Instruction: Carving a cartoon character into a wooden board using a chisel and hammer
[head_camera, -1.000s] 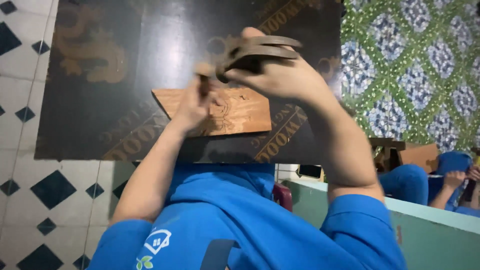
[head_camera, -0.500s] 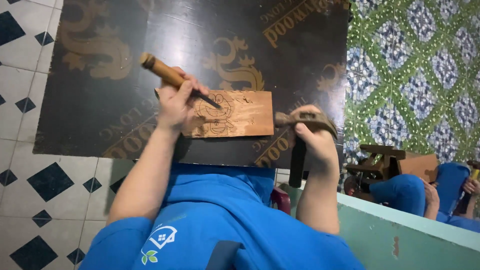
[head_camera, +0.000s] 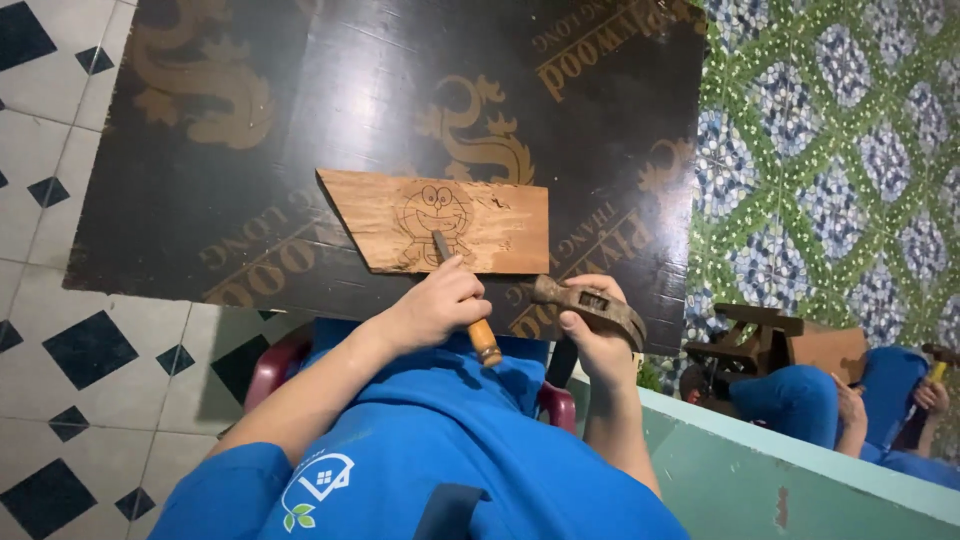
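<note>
Closest in, the left hand (head_camera: 437, 305) grips a wooden-handled chisel (head_camera: 462, 293), blade tip planted on the cartoon drawing. Just beside it, the right hand (head_camera: 592, 338) is closed around a worn hammer (head_camera: 590, 305). Beyond, the carved wooden plank (head_camera: 440, 222) lies flat on the dark surface (head_camera: 300, 90).

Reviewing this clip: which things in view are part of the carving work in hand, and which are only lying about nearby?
In use:
- left hand gripping the wooden-handled chisel
- right hand holding the rusty metal hammer
- brown wooden plank with a cartoon drawing
- dark printed plywood board under it

Lying about:
- small wooden stand at right
- green patterned floor
- another person's hand
</note>
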